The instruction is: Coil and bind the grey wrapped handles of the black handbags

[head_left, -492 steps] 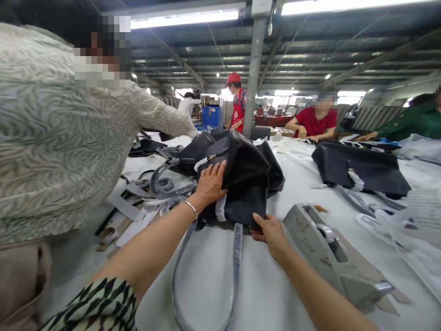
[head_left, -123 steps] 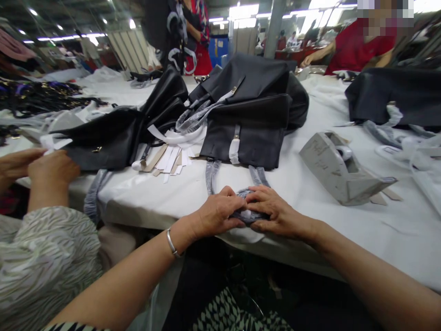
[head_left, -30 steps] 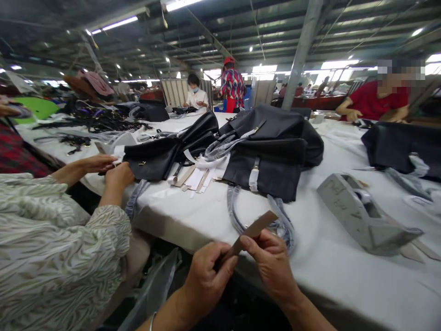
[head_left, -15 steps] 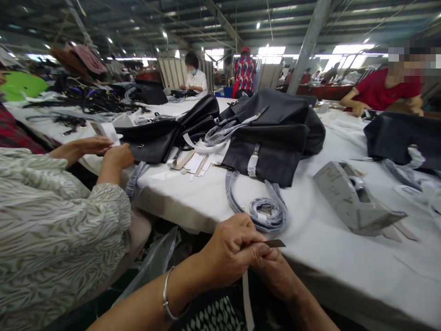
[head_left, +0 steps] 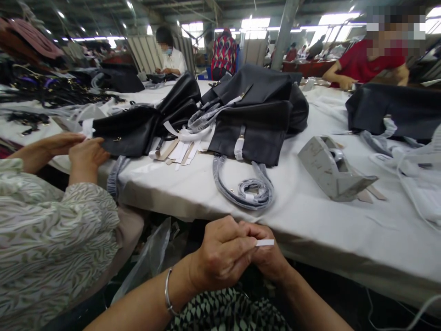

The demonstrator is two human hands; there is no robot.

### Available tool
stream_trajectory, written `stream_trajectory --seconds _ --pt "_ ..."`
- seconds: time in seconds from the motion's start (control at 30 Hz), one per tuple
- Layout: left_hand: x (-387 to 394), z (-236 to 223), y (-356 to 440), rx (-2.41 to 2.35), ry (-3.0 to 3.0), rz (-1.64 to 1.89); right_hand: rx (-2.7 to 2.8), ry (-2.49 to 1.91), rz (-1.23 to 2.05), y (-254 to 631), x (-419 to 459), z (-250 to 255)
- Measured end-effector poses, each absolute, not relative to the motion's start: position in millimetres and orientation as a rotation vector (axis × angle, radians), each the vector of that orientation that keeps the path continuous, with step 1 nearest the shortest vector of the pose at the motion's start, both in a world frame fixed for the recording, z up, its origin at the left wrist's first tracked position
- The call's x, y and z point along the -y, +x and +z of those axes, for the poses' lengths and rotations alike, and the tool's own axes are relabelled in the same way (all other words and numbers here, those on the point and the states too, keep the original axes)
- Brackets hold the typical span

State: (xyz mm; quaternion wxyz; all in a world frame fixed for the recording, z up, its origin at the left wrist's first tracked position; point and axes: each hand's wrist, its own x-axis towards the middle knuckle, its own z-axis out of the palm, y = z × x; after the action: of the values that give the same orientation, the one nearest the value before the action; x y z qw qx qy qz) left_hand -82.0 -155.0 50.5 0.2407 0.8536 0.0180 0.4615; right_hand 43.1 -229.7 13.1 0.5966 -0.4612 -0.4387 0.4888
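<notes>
Two bare hands meet in front of the table's near edge. The left hand [head_left: 222, 253], one silver bangle [head_left: 167, 292] on its wrist, has thumb and fingers pinched on one narrow white strip [head_left: 266, 242], whose free end juts out over the right hand [head_left: 270, 259]. The right hand's fingers curl against the left's; whether they grip anything is hidden.

Beyond them, on the white-covered table [head_left: 327, 230], lies one coiled grey plastic-wrapped strap [head_left: 260, 197], running up to one black leather-like flap bag [head_left: 265, 133] with one white-wrapped tab [head_left: 239, 149]. More black bags are heaped behind it, too overlapped to count. To its left sits one loose pile of white and tan strips [head_left: 179, 151].

To its right stands one grey tape dispenser [head_left: 319, 170], two tan slips [head_left: 377, 193] poking out beside its base. Farther right lies another black bag [head_left: 396, 108].

At left, a co-worker's two hands [head_left: 87, 156] are at one black bag with a gold-coloured clasp [head_left: 127, 131]. Three more people are near the table's far side: one in a white shirt [head_left: 177, 62], one in a multicoloured patterned top [head_left: 223, 53], one in a red shirt [head_left: 372, 64].
</notes>
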Motion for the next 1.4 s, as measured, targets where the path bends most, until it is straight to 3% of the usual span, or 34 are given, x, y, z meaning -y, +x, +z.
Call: stream_trajectory --seconds 0.17,0.47,0.93,1.4 --pt "157 48 -83 -0.342 2.024 0.987 1.141 -1.069 1.067 42 234 7" --pt "121 67 -96 -0.229 1.61 0.086 1.164 -0.94 1.512 38 240 1" --pt "118 67 -117 -0.215 1.229 0.026 0.762 -0.858 1.684 21 235 6" --pt "134 34 -97 -0.388 0.927 0.428 0.678 -0.647 1.553 24 230 -13"
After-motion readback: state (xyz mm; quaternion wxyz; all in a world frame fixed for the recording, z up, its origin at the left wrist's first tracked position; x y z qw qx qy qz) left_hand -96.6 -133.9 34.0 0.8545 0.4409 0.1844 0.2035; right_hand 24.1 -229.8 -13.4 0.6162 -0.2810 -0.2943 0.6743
